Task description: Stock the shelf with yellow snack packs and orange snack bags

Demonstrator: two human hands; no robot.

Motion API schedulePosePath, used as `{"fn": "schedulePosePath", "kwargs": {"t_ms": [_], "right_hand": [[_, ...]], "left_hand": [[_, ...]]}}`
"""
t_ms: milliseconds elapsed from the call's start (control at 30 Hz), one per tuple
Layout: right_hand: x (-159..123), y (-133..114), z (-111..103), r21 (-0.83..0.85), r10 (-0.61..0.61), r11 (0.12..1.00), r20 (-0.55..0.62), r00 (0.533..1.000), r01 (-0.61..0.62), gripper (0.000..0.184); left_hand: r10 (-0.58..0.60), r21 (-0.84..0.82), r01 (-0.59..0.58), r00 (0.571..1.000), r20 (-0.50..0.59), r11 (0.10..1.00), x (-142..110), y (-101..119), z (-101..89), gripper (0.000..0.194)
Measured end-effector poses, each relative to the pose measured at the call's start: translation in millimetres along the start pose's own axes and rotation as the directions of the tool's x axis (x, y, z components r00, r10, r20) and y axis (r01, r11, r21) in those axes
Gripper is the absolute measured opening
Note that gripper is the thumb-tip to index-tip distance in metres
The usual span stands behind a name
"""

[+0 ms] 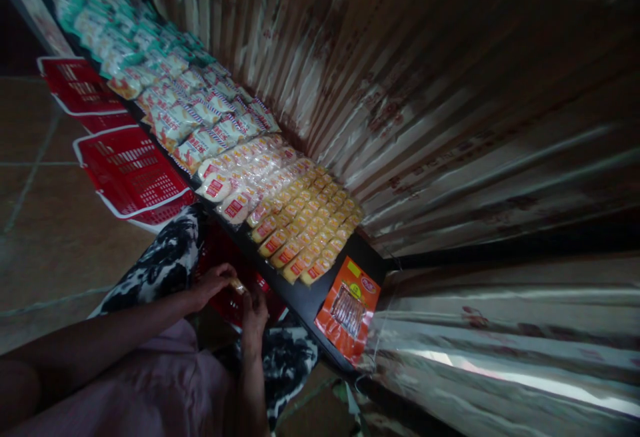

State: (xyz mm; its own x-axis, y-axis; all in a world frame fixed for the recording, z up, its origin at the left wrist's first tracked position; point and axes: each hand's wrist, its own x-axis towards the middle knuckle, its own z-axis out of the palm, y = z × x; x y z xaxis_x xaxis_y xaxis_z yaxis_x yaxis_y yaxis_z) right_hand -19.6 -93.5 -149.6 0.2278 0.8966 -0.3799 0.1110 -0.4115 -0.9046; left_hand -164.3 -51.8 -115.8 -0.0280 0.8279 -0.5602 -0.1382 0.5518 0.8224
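Over a red basket (226, 307) between my knees, my left hand (214, 285) and my right hand (256, 310) meet at a small yellowish wrapped snack packet (238, 285). The fingers of both hands are closed on its two ends. Its print is too small and dim to read. Just beyond my hands, on a narrow black shelf (305, 297), lie rows of small yellow snack packets (300, 237). Next to them are white round cracker packets (235, 203) with red labels.
Farther along the shelf lie white snack bags (200, 143) and green-and-white bags (125, 37). An orange packet (349, 307) rests at the near end. Two red baskets (133, 170) with white rims stand on the tiled floor at left. A pleated curtain (400, 103) hangs behind the shelf.
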Motion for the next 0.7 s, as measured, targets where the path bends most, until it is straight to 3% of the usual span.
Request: {"fn": "schedulePosePath", "kwargs": {"t_ms": [400,567,700], "right_hand": [[-7.4,-8.4,5.4,-0.016,-0.088,0.996,0.091,0.992,0.090,0.037],[-10.7,-14.6,6.0,0.046,-0.092,0.995,0.179,0.979,0.086,0.043],[-11.7,-13.8,7.4,0.064,-0.073,0.996,0.174,0.982,0.063,0.048]], "left_hand": [[-0.039,-0.057,0.037,0.999,-0.028,0.998,1.7,1.8,-5.4,0.014],[-0.056,-0.116,0.054,0.998,-0.015,0.992,3.4,1.3,-3.8,0.017],[-0.073,-0.145,0.071,0.997,-0.004,0.987,2.4,1.8,-3.0,0.021]]}}
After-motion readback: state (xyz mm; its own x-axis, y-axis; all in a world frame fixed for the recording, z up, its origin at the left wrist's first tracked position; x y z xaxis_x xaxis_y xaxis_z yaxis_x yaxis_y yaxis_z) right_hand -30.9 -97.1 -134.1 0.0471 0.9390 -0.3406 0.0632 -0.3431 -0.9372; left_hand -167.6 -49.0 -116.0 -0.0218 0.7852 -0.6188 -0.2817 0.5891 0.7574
